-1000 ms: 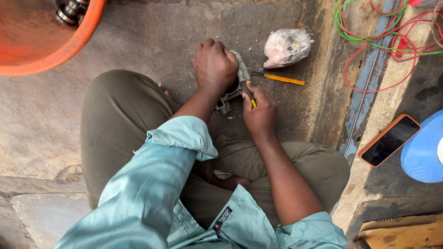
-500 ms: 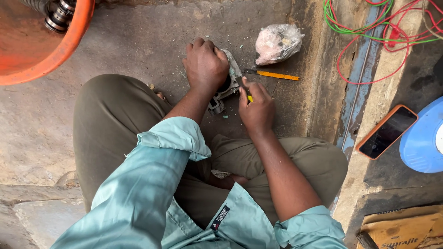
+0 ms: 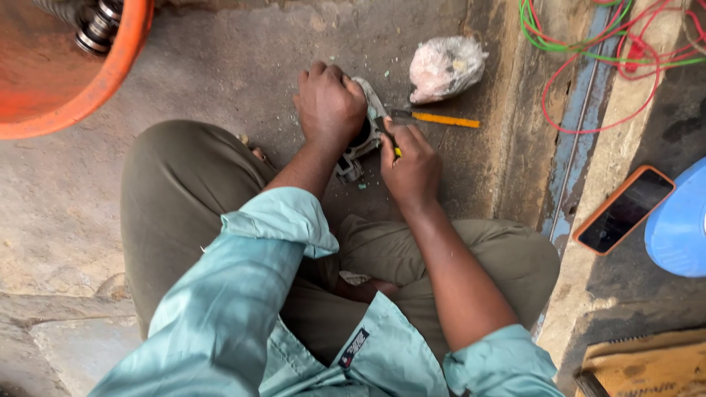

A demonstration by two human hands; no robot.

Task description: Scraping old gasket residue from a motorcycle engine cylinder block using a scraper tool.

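Workpiece: grey metal part [image 3: 360,147] on the concrete floor [image 3: 220,66], just ahead of the crossed legs, pinned under the left hand; low and close, prob. so body weight steadies it.
Left hand [image 3: 329,106]: fingers curled together, clamped over the top of the part; knuckles up, wrist bent down, forearm running back to a rolled teal sleeve [image 3: 283,217].
Right hand [image 3: 412,169]: touching the part's right side; fingers closed round a small yellow-handled tool [image 3: 395,151], tip toward the part's edge. Tip contact: cannot tell, hidden by fingers.
Hand spacing: nearly touching, w/ the part between; one holds, one works, as judged.
Spare tool: yellow-handled blade [image 3: 437,118] lying flat just beyond the right hand, within easy reach.
Bag: crumpled clear plastic bag [image 3: 445,68] beyond that blade, apart from both hands.
Debris: pale green flecks on the floor round the part.
Far left of left hand: orange tub [image 3: 81,103] w/ metal pieces inside.
Far right of right hand: phone [image 3: 624,209] face up on a ledge, blue round object [image 3: 680,224] beside it; red and green wires [image 3: 588,44] beyond.
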